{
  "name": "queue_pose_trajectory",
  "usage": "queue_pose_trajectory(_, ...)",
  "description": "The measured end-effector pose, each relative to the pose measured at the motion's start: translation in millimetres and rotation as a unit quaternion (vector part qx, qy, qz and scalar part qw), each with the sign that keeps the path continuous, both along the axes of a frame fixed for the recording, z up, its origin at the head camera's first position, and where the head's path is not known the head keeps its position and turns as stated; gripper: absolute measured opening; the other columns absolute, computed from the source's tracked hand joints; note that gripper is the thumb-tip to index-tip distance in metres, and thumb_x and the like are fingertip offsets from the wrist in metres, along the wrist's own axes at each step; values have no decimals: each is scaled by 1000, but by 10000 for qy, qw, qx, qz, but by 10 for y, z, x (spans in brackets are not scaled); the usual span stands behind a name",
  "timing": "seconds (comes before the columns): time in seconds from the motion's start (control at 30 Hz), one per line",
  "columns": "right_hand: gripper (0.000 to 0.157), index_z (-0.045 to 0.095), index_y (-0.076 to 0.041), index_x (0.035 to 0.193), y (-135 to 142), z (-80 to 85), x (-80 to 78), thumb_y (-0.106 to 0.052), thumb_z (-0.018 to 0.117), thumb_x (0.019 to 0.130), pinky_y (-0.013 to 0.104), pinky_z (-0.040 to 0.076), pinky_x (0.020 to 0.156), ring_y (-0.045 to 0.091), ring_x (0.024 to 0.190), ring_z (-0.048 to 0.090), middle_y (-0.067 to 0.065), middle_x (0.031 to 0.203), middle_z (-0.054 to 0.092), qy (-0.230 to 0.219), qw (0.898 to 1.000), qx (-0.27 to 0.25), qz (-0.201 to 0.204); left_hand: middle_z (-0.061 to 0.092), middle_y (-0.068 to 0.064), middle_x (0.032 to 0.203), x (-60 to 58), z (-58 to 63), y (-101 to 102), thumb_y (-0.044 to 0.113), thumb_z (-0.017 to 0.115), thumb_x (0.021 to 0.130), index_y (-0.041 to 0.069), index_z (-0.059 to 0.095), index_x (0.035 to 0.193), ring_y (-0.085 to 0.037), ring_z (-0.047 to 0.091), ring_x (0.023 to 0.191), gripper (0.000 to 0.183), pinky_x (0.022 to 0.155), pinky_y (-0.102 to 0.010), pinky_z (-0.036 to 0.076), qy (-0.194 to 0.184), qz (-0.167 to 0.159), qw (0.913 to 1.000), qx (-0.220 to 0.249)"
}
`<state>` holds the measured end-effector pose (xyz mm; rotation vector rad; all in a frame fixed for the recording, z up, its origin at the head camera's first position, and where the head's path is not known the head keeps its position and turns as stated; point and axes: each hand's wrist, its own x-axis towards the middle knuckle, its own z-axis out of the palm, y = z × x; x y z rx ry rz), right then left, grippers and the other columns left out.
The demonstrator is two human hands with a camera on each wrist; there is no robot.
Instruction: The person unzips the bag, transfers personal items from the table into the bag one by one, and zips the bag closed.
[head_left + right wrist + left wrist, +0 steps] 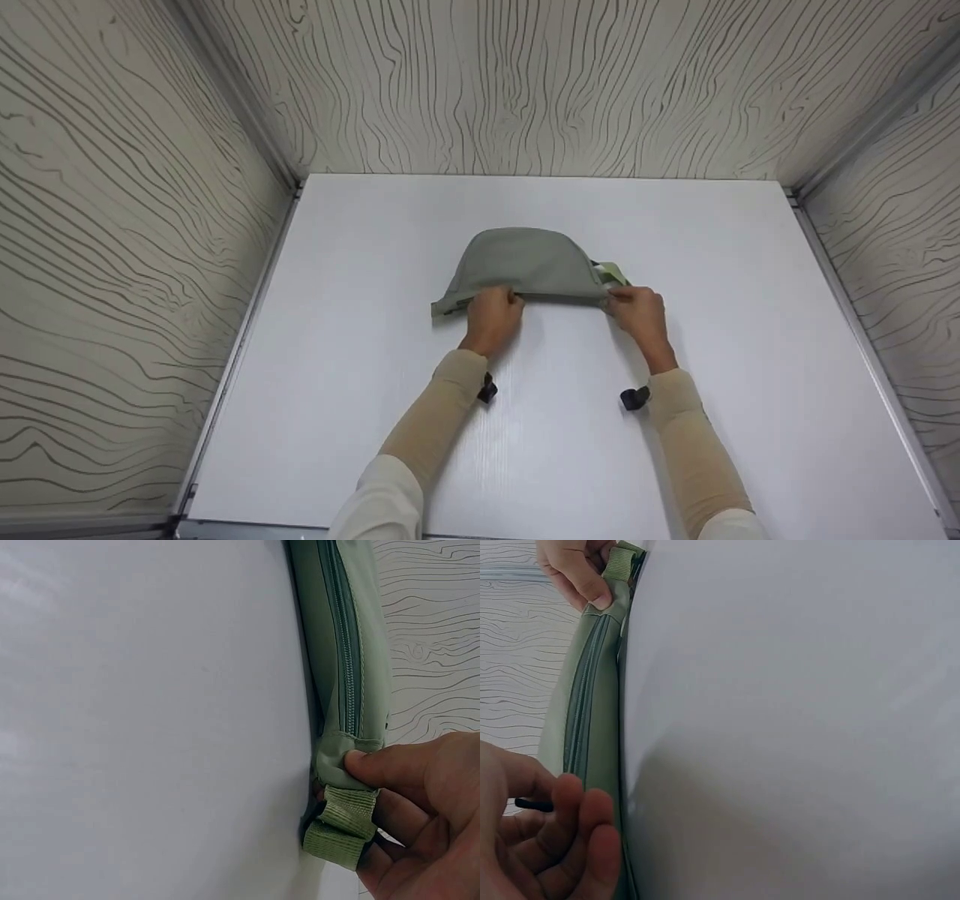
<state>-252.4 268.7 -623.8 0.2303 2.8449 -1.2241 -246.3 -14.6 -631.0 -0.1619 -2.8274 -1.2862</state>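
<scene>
A grey-green waist bag (525,259) lies on the white table, its rounded side away from me and its zipped edge towards me. My left hand (495,319) is at the middle of that edge and pinches the black zipper pull (534,805). In the left wrist view, the closed zipper (583,690) runs from there towards the other hand. My right hand (639,315) grips the bag's right end between thumb and fingers, beside a folded green webbing strap (341,847). The zipper teeth (346,660) show meshed near this end.
The white table (360,420) has wood-patterned walls behind it and on both sides. A light-green and white piece (613,271) sticks out behind the bag's right end. Black wrist cameras sit on both sleeves, such as the right one (634,398).
</scene>
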Motion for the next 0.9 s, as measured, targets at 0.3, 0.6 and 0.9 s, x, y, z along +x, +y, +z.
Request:
queue_pose_trajectory(0.3, 37, 72, 3, 131, 24, 29, 9, -16, 68, 99, 20, 50, 71, 35, 102, 73, 27, 123, 75, -101, 9999, -47, -57, 37, 7, 65, -15, -18, -113, 15, 61, 101, 20, 40, 69, -10, 37, 60, 39, 56, -30, 33, -12, 200, 9998, 32)
queue_pose_trajectory(0.6, 35, 73, 2, 128, 8, -4, 11, -16, 69, 99, 17, 50, 63, 21, 84, 73, 25, 116, 77, 23, 10000, -42, -43, 34, 6, 65, 9, -30, -152, 15, 56, 103, 20, 37, 70, -10, 34, 58, 38, 55, -30, 32, -39, 157, 9998, 108)
queue_pose_trajectory(0.9, 33, 75, 2, 125, -27, -12, 6, -15, 68, 98, 19, 50, 61, 17, 77, 71, 25, 113, 78, 127, 9999, -25, -95, 33, 4, 67, -19, -33, -200, 13, 58, 103, 18, 37, 71, -12, 34, 60, 39, 58, -30, 31, 138, 217, 9997, -38)
